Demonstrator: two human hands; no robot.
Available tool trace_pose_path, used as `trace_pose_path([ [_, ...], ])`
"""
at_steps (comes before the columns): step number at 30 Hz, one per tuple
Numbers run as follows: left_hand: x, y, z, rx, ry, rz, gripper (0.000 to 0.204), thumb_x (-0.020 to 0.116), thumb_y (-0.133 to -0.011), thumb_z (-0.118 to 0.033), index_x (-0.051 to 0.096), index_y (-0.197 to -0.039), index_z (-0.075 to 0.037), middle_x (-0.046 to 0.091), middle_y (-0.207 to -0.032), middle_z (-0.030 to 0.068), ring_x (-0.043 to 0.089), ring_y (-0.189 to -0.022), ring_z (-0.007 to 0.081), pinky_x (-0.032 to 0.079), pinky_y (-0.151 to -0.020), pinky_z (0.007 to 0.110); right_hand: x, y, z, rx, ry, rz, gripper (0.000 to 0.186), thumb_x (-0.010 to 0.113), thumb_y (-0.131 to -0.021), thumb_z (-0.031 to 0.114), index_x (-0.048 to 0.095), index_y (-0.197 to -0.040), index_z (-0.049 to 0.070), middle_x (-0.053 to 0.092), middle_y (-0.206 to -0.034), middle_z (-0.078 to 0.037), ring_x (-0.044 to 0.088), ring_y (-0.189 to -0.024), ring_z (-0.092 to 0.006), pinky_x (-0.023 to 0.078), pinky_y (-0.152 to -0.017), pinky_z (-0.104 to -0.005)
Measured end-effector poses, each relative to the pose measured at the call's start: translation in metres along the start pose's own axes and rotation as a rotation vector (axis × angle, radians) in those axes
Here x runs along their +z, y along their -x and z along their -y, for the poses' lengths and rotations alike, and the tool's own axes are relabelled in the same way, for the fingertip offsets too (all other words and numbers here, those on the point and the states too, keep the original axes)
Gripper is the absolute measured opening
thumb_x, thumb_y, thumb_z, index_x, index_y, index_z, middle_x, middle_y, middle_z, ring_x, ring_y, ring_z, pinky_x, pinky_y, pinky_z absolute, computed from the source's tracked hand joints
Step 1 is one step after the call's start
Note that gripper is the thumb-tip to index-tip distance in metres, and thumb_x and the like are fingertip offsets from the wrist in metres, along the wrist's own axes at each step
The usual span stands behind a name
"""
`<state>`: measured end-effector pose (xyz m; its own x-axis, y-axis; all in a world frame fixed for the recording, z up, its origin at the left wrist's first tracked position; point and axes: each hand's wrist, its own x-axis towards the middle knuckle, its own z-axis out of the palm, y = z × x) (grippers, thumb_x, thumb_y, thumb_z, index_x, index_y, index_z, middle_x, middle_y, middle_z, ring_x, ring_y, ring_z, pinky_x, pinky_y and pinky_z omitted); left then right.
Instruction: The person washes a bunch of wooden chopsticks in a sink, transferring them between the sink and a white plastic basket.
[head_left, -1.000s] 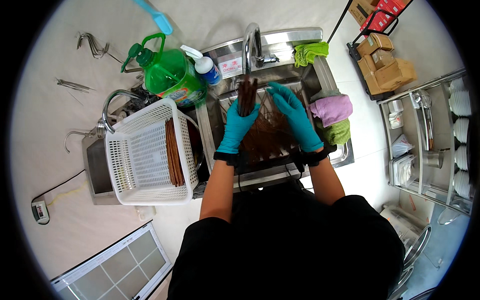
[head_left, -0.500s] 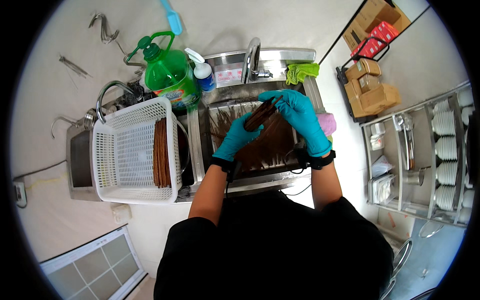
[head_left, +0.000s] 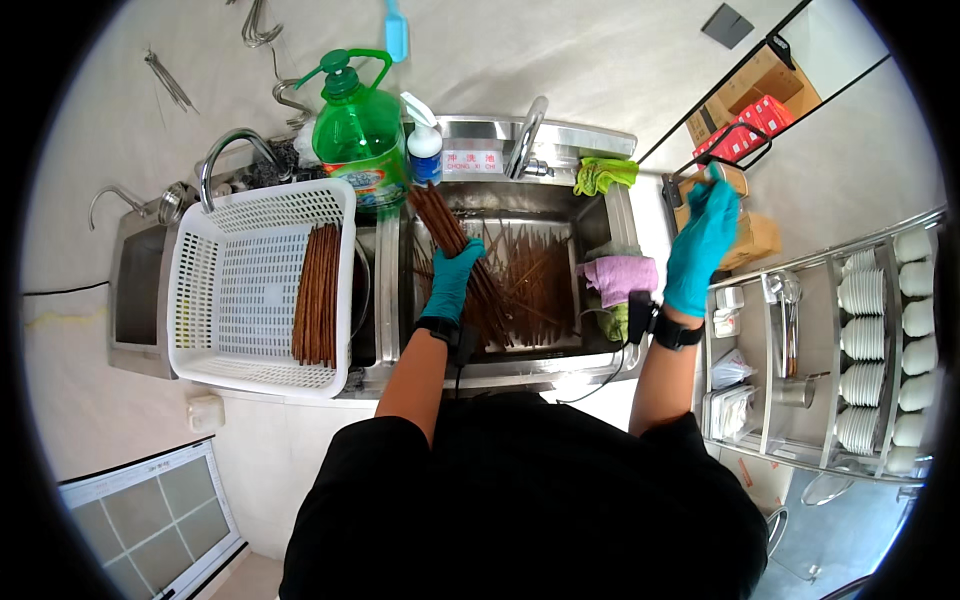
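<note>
My left hand (head_left: 455, 281), in a teal glove, is closed round a bundle of dark brown chopsticks (head_left: 440, 220). The bundle slants over the left part of the steel sink (head_left: 400, 335), its upper end near the sink's back edge. More loose chopsticks (head_left: 540, 290) lie in the sink basin. Away from the sink to the right, my gloved right hand (head_left: 700, 245) is raised with its fingers drawn together; whatever is at its fingertips is too small to make out. On the left, a white plastic basket (head_left: 235, 375) holds a row of chopsticks (head_left: 318, 295) along its right side.
Behind the sink stand a green pump jug (head_left: 362, 145), a spray bottle (head_left: 424, 145) and a faucet (head_left: 525, 140). A green cloth (head_left: 605, 175) and a pink cloth (head_left: 620, 278) lie on the right rim. Farther right are cardboard boxes (head_left: 755, 240) and a dish rack (head_left: 765, 370).
My right hand has left the chopsticks and swung out to the right. My left hand has moved slightly left and lower, with the bundle now tilted toward the back left. The view has shifted.
</note>
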<state>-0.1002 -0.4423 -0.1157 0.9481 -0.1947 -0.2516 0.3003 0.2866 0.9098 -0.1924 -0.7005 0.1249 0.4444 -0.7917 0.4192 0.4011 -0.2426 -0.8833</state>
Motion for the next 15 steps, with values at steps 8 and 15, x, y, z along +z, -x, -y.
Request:
trace_pose_path([
  [8, 0.015, 0.001, -0.025, 0.023, 0.339, 0.217, 0.014, 0.068, -0.077, -0.012, 0.062, -0.086, -0.003, 0.063, -0.095, 0.0110, 0.061, -0.090, 0.0222, 0.050, -0.082, 0.038, -0.059, 0.108, -0.123, 0.750, -0.488, 0.109, 0.029, 0.046, -0.093, 0.016, 0.053, -0.116, -0.001, 0.060, -0.092, -0.009, 0.059, -0.078, -0.0152, 0.052, -0.066, -0.0244],
  [15, 0.023, 0.009, -0.039, -0.063, 0.670, 0.293, 0.018, 0.062, -0.082, -0.009, 0.058, -0.098, -0.002, 0.057, -0.113, 0.0183, 0.056, -0.106, 0.0286, 0.047, -0.093, 0.041, -0.032, 0.164, -0.134, 1.034, -0.467, 0.037, 0.028, 0.047, -0.092, 0.013, 0.052, -0.116, -0.001, 0.061, -0.093, -0.008, 0.060, -0.080, -0.0152, 0.054, -0.071, -0.0261],
])
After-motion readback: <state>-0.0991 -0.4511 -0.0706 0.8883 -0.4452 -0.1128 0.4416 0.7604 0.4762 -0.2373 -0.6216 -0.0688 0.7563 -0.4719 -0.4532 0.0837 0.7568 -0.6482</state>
